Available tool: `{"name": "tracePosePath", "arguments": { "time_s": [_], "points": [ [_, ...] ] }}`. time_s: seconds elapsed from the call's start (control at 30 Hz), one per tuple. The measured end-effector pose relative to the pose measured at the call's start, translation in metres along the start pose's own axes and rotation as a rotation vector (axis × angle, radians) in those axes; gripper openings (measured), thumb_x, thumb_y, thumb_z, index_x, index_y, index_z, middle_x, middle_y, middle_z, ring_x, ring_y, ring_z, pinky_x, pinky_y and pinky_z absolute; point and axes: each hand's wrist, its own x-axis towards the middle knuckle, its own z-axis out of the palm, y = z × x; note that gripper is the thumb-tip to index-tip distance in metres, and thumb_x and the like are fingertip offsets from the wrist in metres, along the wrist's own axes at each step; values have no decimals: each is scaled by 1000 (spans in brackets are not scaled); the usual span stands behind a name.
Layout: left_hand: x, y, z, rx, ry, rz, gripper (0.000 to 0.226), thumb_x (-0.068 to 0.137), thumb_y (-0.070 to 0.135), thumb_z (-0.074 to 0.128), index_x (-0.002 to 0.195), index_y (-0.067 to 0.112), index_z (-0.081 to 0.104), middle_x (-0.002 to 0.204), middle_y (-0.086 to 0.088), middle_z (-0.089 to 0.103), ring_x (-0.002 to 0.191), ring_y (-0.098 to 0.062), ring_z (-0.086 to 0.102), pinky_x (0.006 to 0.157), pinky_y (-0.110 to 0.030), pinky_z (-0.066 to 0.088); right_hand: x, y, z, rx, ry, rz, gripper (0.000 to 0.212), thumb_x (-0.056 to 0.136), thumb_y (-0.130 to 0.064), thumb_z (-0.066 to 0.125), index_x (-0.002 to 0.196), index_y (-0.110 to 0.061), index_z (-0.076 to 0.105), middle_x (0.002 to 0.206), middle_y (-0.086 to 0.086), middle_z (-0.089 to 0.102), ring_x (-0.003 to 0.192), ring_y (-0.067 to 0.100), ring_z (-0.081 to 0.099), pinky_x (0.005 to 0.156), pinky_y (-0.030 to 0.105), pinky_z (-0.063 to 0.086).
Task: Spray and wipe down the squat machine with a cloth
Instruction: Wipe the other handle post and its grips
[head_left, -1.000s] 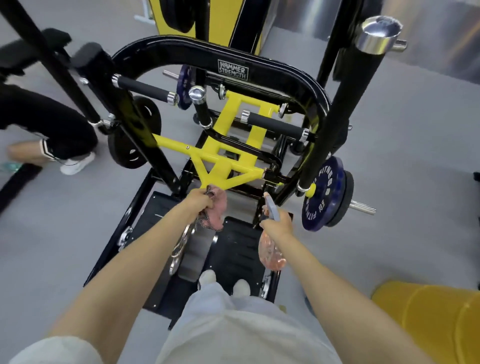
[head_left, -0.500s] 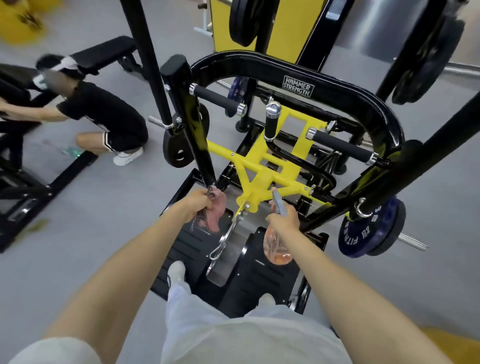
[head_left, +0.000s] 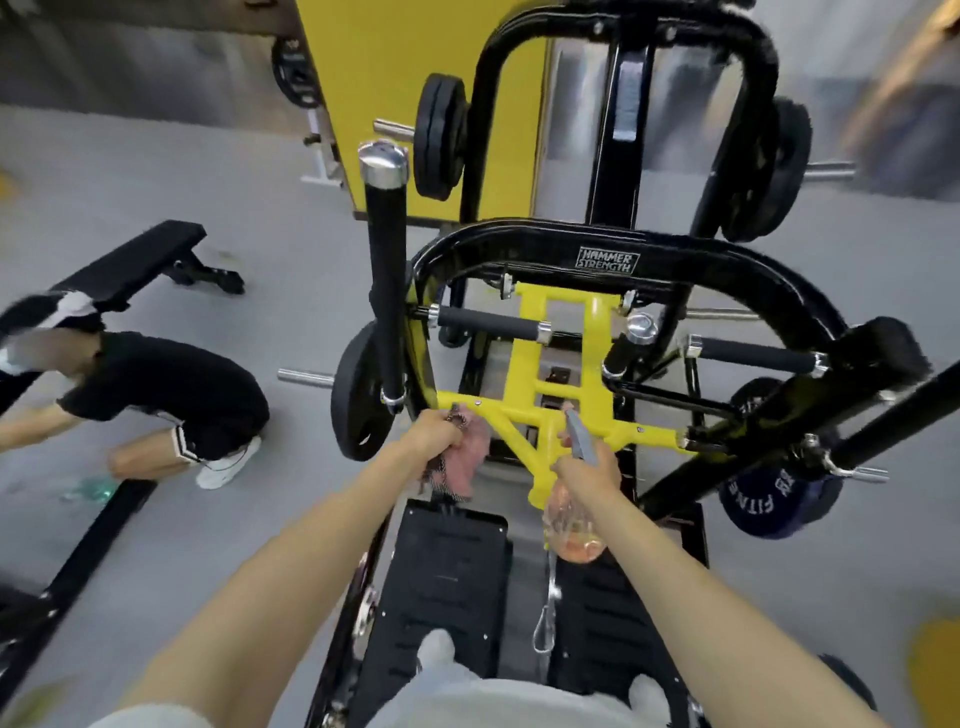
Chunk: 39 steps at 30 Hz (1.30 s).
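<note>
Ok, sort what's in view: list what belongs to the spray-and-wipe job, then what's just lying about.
Part of the job:
left hand, gripping the pink cloth
right hand, holding the spray bottle
yellow frame of the squat machine

Just lying about:
black bench on the floor
crouching person
yellow pillar behind
</note>
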Motion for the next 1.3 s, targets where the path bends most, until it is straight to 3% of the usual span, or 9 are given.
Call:
{"name": "tracePosePath", "arguments": {
  "time_s": [0.1,0.2,0.33,0.43,0.6,0.73,1.03,1.2,1.3],
  "points": [
    [5,11,-21,34,-37,12,26,82,-9,45,76,10,62,71,-10,59,68,-23,57,64,-28,44,-11,-17,20,139,33,22,32,77,-1,60,104,-16,63,90,8,59,75,23,56,64,29,42],
    [9,24,-34,84,-75,39,25,83,-3,48,96,8,66,84,-15,64,80,-27,61,72,-34,49,-20,-37,28,307,46,79,36,75,4,63,105,-15,61,76,-4,52,62,17,51,53,23,38],
    [7,39,-41,124,-86,102,17,80,-6,49,82,5,63,77,-14,58,72,-24,56,65,-30,42,-25,-70,36,273,-77,-87,62,65,3,64,115,-33,63,92,1,62,73,24,57,63,34,42],
    [-7,43,-50,141,-62,139,22,82,-8,46,67,8,52,64,-9,50,57,-19,48,53,-25,36,-27,-93,41,296,-88,-165,41,61,0,65,92,-26,67,89,6,57,70,24,53,63,41,49],
    [-32,46,-75,60,25,154,27,80,-9,44,61,10,50,55,-5,45,52,-17,44,49,-21,33,-50,-133,28,314,-128,-275,38,77,13,59,88,-23,57,66,-3,46,58,17,48,43,17,38],
    [-58,54,-92,-18,124,168,27,79,-9,44,60,10,50,50,-2,47,47,-14,46,40,-16,34,-65,-149,25,247,-200,-362,43,79,11,58,105,-23,61,69,-7,47,60,10,46,54,17,41],
    [-85,74,-100,-138,347,206,28,83,-11,42,62,6,48,58,-10,48,52,-21,46,37,-16,35,-88,-189,20,220,-271,-399,23,86,-10,59,104,-23,64,93,8,66,71,19,62,78,49,56],
    [-92,87,-102,-159,355,271,27,83,-13,41,66,5,52,58,-8,49,52,-21,47,40,-20,35,-106,-208,10,255,-322,-465,34,86,6,54,114,-11,61,99,4,62,84,13,62,67,16,51],
    [-95,91,-108,-128,348,291,27,83,-13,42,64,6,51,55,-7,48,50,-20,45,35,-16,34,-114,-211,17,208,-260,-518,32,84,-1,56,112,-14,63,103,2,65,98,21,59,76,29,47]
  ]
}}
